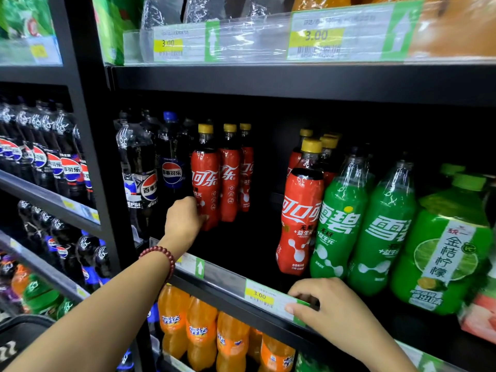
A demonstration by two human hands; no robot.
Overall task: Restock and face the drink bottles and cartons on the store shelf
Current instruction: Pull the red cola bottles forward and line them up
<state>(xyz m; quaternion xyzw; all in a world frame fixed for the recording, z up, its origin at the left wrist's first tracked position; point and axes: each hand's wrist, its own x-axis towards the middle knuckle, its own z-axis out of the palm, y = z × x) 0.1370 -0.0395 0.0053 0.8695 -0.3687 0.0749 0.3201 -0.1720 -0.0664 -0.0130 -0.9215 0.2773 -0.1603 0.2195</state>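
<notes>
Left hand [185,218] reaches deep into the middle shelf [241,288], fingers wrapped round the lower body of a red cola bottle [205,181] with a yellow cap; fingertips hidden behind the bottle. Red bead bracelet [161,257] on that wrist. Right hand [330,307] rests on the shelf's front edge, fingers curled down over the rail, thumb on a price tag [261,298] reading 3.00; whether it pinches the tag or only rests on it can't be told.

Gripped bottle stands upright at the back left of the shelf, two more red cola bottles [236,170] just beside it to the right. Dark gap in the middle of the shelf. Right of the gap: a front red cola bottle [300,218] with more yellow caps behind, mostly hidden, then two green Sprite bottles [362,226], then a big green lime-drink bottle [445,253], cut off at the right edge. Left of the gripped bottle: dark Pepsi bottles [150,167], labels partly blocked.

Below: orange Fanta bottles [204,328], tops hidden by the rail. Shelf above: blurred price strip [268,36], bottles cut off by the frame. Left bay: rows of Pepsi [48,157], soft focus. Black metal shelving, shelf back too dark to read.
</notes>
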